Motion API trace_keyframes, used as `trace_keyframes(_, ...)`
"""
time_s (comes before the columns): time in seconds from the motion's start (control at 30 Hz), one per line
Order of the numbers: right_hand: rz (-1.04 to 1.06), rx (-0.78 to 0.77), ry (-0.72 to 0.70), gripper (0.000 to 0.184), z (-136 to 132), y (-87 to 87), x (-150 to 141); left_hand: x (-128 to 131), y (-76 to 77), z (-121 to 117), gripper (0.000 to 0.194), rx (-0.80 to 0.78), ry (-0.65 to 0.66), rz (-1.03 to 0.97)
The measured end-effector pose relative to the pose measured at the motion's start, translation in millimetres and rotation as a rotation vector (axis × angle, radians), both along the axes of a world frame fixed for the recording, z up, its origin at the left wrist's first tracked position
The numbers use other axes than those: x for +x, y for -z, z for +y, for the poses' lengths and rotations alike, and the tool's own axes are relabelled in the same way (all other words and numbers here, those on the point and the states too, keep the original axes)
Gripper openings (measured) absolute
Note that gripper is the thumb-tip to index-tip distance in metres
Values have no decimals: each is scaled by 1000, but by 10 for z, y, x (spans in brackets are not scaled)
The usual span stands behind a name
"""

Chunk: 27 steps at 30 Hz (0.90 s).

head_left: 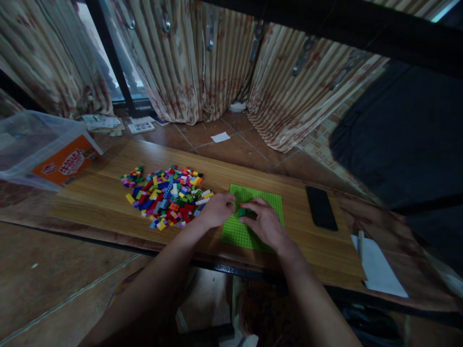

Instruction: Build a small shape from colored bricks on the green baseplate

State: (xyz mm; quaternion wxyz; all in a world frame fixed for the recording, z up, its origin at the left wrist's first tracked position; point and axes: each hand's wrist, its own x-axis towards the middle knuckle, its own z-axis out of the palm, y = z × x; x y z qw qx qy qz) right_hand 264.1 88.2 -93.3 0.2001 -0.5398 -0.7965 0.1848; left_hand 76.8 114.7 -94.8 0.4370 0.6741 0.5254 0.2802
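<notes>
A bright green studded baseplate [237, 234] lies on the wooden board, both of my hands over it. A small dark green toy brick [242, 212] is at its middle, between the thumb and fingers of my right hand [266, 222]. Whether the brick is pressed onto the studs I cannot tell. My left hand [219, 210] is at the plate's left edge, its fingers curled together close to the brick. Anything in those fingertips is hidden. Left of that hand spreads a heap of loose toy bricks [170, 195] in many colours.
A black phone [321, 208] lies right of the plate on the wooden board [224, 168]. Beyond it are white paper [383, 267] and a pen [360, 246]. A clear plastic tub [43, 130] with an orange label stands at the far left. Striped curtains [217, 67] hang behind.
</notes>
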Motion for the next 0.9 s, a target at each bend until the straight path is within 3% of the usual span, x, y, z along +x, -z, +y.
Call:
trace_keyframes(0.27,-55,19,49,36,-16,30,-39,101,47,2,36,3,-13,60)
trace_keyframes(0.43,70,2,113,32,35,-11,83,126,8,-18,36,4,-5,109)
trace_keyframes(0.63,72,75,257,29,144,118,279,180,-57,-63,33,-2,-27,202)
trace_keyframes(0.9,31,4,359,37,168,186,282,238,-34,-50,35,-8,-99,242)
